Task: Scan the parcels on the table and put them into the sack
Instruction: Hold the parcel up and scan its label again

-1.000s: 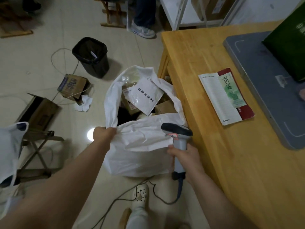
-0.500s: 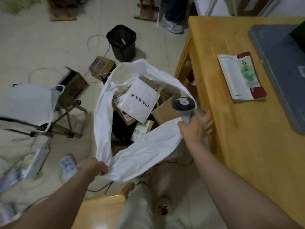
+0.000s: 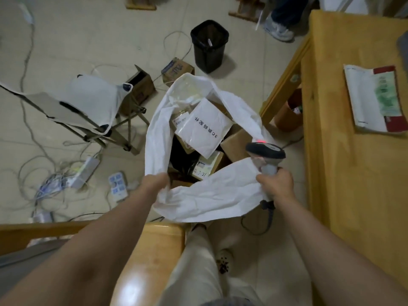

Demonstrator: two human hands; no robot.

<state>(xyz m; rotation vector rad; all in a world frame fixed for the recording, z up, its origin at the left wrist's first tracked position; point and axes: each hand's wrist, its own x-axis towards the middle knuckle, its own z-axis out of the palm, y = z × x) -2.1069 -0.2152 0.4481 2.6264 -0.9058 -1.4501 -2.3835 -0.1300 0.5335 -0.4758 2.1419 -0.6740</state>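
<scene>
A white sack (image 3: 212, 195) stands open on the floor beside the wooden table (image 3: 353, 173). Inside it lie several parcels, topmost a white mailer with black print (image 3: 204, 127) and a brown box (image 3: 236, 143). My left hand (image 3: 155, 181) grips the sack's near rim on the left. My right hand (image 3: 276, 184) holds a grey barcode scanner (image 3: 266, 151), its red light on, and also pinches the rim on the right. Only a book (image 3: 373, 100) shows on the table.
A black waste bin (image 3: 209, 46), open cardboard boxes (image 3: 141, 87) and a folding stool with white fabric (image 3: 88, 102) stand on the floor. Tangled cables and power strips (image 3: 84, 171) lie at left. Another person's shoe (image 3: 279, 29) is at the top. A wooden seat (image 3: 154, 250) is below me.
My view has tilted down and shifted left, so less of the table shows. Both hands have pulled the sack's mouth wider, with my left hand moved in along the near rim.
</scene>
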